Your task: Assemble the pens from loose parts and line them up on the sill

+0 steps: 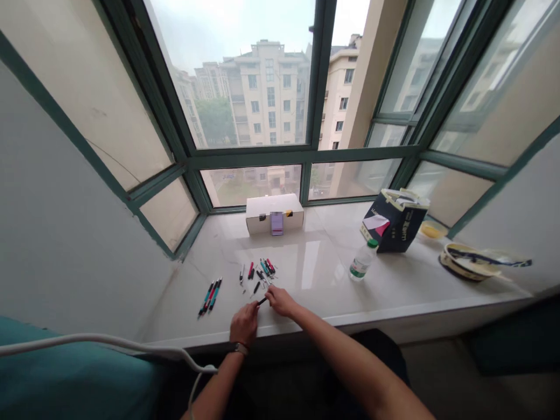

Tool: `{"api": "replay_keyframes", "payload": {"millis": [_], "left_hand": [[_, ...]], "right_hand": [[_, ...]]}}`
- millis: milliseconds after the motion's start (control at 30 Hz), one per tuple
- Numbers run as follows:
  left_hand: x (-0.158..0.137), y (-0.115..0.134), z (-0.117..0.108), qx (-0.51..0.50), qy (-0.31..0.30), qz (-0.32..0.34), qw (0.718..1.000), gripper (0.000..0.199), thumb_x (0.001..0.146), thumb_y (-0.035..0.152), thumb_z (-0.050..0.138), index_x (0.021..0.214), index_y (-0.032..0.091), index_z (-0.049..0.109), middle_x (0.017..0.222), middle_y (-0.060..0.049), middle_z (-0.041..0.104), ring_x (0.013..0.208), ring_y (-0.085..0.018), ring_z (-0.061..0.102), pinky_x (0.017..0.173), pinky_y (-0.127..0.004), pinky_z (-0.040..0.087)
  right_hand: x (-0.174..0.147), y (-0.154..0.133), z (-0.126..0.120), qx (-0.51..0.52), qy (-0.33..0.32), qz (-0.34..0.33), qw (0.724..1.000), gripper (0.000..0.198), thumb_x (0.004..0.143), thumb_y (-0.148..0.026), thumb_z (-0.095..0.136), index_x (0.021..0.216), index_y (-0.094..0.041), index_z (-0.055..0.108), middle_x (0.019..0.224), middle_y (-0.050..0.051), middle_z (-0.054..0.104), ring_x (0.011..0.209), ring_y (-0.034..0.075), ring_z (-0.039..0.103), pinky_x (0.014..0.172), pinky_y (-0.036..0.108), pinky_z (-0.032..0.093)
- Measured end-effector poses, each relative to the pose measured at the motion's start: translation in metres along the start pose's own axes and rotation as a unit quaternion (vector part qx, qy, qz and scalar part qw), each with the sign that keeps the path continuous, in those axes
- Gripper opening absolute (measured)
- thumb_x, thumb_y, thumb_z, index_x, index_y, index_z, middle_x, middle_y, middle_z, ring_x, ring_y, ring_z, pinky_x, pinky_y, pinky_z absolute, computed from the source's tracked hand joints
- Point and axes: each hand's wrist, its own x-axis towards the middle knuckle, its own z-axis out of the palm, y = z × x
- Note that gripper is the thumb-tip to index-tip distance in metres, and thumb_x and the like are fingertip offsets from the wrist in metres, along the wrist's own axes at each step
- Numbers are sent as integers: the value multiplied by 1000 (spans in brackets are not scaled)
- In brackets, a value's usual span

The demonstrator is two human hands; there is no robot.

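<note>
Between my two hands, just above the front of the windowsill, is a dark pen barrel point(262, 301). My left hand point(244, 322) is closed on its lower end, and the fingers of my right hand point(280, 300) pinch the upper end. How the two ends are finished is hidden by my fingers. Right beyond my hands lie loose pen parts point(256, 287), with black, red, teal and silver pieces scattered about. To the left, several pens point(210, 296) in teal, red and black lie side by side in a slanted row.
A white box point(254, 219) with a small purple pack point(276, 223) against its front stands by the window. On the right are a plastic bottle point(361, 262), a dark paper bag point(396, 224) and a round container point(466, 265). A white cable point(109, 339) crosses at lower left.
</note>
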Motion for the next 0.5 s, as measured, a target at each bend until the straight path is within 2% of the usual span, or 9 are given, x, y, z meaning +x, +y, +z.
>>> {"api": "replay_keyframes", "payload": {"millis": [67,167,233,300,400,500], "left_hand": [[0,1,-3,0,-9,3,1000,32,98,31,35,113,23,63,88,-5,68,81,-18,61,73,-30,43],[-3,8,-8,-11,-29,20,999,31,97,33,37,109,26,65,87,-4,67,82,-20,59,73,-32,41],[-6,17,-13,-49,-43,28,998,30,97,34,39,106,28,66,88,-4,67,83,-21,58,74,-33,41],[-9,30,-19,-121,-49,8,991,30,96,38,40,104,27,67,90,-4,68,86,-20,59,78,-32,41],[-11,51,-36,-252,-87,-41,963,35,95,45,38,99,24,66,85,-3,67,80,-18,61,76,-29,43],[-9,70,-63,-353,-165,-77,918,43,95,51,33,95,21,64,65,1,57,62,-15,52,62,-26,39]], "right_hand": [[-7,-1,4,-32,10,-8,999,28,97,-33,41,98,-18,65,90,8,70,79,18,60,69,25,36],[-22,5,7,-78,11,-12,997,38,99,-36,36,89,-17,67,89,10,71,80,20,62,70,27,36],[-32,10,6,-89,17,-13,996,41,98,-36,36,79,-17,67,83,10,70,76,20,61,69,27,36],[-44,12,2,-62,22,-13,998,48,99,-37,33,69,-17,64,70,8,67,68,18,59,66,26,36],[-63,6,-13,10,41,-26,999,54,100,-44,28,66,-18,62,59,3,61,59,15,55,60,24,35],[-83,-11,-40,60,35,-69,995,48,97,-50,37,72,-18,61,57,1,59,57,13,52,57,22,34]]}}
